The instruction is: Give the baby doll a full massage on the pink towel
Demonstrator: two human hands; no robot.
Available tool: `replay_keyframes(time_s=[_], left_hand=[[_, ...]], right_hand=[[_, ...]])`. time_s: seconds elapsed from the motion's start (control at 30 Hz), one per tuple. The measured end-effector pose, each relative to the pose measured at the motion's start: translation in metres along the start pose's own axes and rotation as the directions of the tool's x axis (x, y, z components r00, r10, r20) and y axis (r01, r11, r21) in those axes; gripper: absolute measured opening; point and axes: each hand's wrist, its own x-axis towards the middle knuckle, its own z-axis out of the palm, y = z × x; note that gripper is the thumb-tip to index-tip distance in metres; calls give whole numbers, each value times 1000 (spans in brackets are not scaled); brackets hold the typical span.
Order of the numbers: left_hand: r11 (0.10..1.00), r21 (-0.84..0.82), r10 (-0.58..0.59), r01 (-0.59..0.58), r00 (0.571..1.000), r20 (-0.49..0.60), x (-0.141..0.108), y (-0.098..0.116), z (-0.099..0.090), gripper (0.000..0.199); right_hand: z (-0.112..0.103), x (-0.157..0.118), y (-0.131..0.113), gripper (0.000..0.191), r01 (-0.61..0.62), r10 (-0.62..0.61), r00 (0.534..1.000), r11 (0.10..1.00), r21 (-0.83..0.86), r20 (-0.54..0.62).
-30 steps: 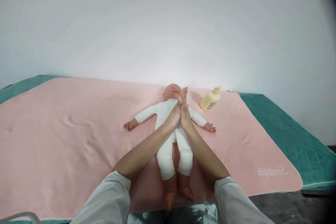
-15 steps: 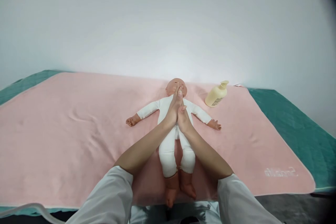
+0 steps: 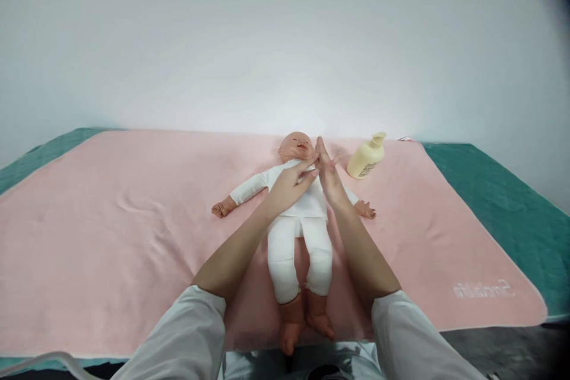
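A baby doll (image 3: 304, 205) in a white top and trousers lies on its back, head away from me and arms spread. Above its chest, my left hand (image 3: 291, 184) is turned palm inward with fingers stretched out. Its fingertips meet the palm side of my right hand (image 3: 328, 172), which is held upright with straight fingers. Neither hand holds anything. Beside the doll's head, right of my right hand, stands a pale yellow pump bottle (image 3: 366, 157) with dark print.
A pink blanket (image 3: 133, 237) lies under the doll, over a green cover (image 3: 503, 208) that shows at both sides. Behind is a pale wall (image 3: 285, 41). A light tube (image 3: 57, 358) curves at the lower left edge.
My palms were pressed flat together over the doll's chest. Now they have parted at the wrists, the left hand turned and lower, the right shifted rightward, uncovering the doll's face.
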Motion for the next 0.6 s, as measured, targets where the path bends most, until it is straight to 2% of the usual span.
replay_keyframes(time_s=[0.07,0.17,0.27,0.33,0.4,0.5,0.6], left_hand=[[1000,-27,-12,10,996,-91,2,2,-9,39],[991,-131,-28,-7,965,-261,6,1,-23,41],[987,-157,-25,-36,929,-370,9,-2,-32,41],[986,-162,-24,-41,924,-381,9,-3,-36,41],[985,-167,-20,-37,943,-332,7,-1,-38,41],[986,-167,-6,-16,991,-132,2,4,-42,39],[986,-164,19,-10,999,49,-2,10,-48,37]], right_hand=[[-17,1,-4,80,-40,39,990,999,4,133],[-28,0,-7,63,-50,50,927,999,-9,371],[-19,-2,-2,56,-16,5,826,1000,15,563],[-7,-2,5,53,9,-17,780,1000,16,626],[3,-1,13,49,48,-21,774,999,-25,632],[11,1,27,48,180,-44,810,968,-176,584],[13,3,41,52,277,-53,849,892,-358,525]])
